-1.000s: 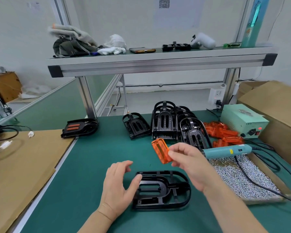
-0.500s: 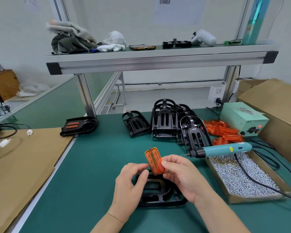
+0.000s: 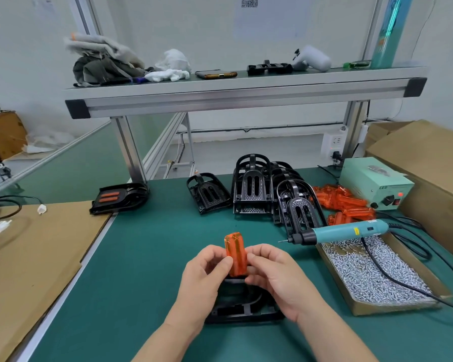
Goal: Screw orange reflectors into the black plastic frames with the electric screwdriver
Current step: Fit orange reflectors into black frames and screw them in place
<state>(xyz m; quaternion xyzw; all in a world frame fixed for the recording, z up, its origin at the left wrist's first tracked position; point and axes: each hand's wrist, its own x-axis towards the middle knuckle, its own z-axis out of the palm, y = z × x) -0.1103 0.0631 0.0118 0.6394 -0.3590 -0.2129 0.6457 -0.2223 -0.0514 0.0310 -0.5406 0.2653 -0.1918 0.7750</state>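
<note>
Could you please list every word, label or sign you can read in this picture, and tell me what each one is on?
"LED": on the front of the pale green power box.
Yellow sticker on the electric screwdriver: too small to read.
Sheet on the back wall: a QR code only; any print on it is too blurred to read.
Nothing else is readable.

Black frame (image 3: 242,309) mostly behind the hands (image 3: 202,279) (image 3: 280,280), screwdriver cable (image 3: 392,276) out past the right edge.
</note>
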